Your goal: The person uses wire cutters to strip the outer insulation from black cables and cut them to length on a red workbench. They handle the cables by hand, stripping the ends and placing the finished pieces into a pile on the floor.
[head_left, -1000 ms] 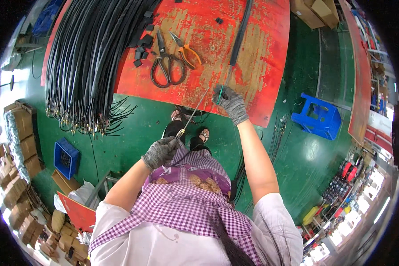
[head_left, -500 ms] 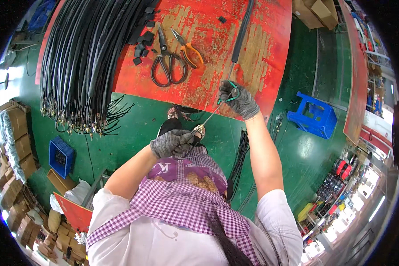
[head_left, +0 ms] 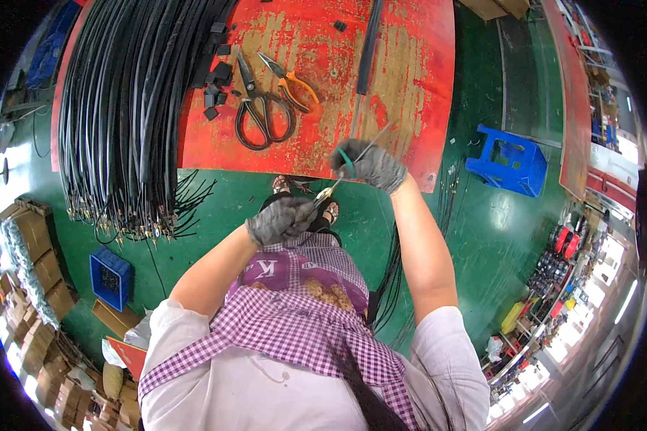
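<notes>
My gloved left hand (head_left: pixel 282 219) is closed in front of my apron around the end of a thin cable. A small pale, shiny tip (head_left: pixel 324 195) pokes out past its fingers. My gloved right hand (head_left: pixel 378 169), higher and to the right by the table's front edge, grips a green-handled tool (head_left: pixel 348 167); the fingers hide much of it. From that hand a thin metal shaft (head_left: pixel 374 141) slants up over the table. Beyond it lies a black sleeve (head_left: pixel 369 54), with a thin line running from its near end toward the right hand.
On the worn red table (head_left: pixel 323 136) lie black-handled scissors (head_left: pixel 262 108), orange-handled pliers (head_left: pixel 292 82) and several black pieces (head_left: pixel 216 86). A thick bundle of black cables (head_left: pixel 133 115) hangs over its left edge. A blue stool (head_left: pixel 508 161) and a blue crate (head_left: pixel 111 279) stand on the green floor.
My right hand has shifted slightly left and down and turned, so the metal shaft now points up to the right. A pale tip now shows at my left hand.
</notes>
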Motion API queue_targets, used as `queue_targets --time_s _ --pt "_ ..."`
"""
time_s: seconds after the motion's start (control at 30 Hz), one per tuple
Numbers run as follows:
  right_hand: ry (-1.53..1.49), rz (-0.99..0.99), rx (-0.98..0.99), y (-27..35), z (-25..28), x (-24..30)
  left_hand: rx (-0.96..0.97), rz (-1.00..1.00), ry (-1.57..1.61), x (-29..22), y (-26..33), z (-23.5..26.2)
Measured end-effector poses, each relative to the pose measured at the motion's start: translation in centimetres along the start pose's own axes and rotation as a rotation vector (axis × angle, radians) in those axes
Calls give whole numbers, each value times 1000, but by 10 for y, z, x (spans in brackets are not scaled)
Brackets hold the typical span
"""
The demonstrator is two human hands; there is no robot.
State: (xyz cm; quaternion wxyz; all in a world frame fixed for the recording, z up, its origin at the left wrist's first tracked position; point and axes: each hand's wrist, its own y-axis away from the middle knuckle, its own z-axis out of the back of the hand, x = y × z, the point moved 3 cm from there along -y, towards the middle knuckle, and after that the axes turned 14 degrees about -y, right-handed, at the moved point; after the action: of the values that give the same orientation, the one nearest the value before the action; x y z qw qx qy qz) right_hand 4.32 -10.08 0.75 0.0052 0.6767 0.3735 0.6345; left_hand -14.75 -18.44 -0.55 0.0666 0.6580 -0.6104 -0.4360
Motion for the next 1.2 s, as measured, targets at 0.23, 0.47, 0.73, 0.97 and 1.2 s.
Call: queue_targets --time_s 0.23,0.47,0.73,0.97,1.2 --pt "74 -77 -60 4 -25 10 -191 -118 -151 -40 -32 5" --pt "104 -1 -142 59 -17 0 -164 -128 -520 -40 -31 -26" --pt "-315 221 -218 158 -43 -26 -161 -255 -826 -10 -11 -89" --pt "-312 287 -298 220 -72 -62 -179 -287 -722 45 -3 -135" --pt "-445 559 -314 258 -91 -70 -91 -553 -878 42 4 -179"
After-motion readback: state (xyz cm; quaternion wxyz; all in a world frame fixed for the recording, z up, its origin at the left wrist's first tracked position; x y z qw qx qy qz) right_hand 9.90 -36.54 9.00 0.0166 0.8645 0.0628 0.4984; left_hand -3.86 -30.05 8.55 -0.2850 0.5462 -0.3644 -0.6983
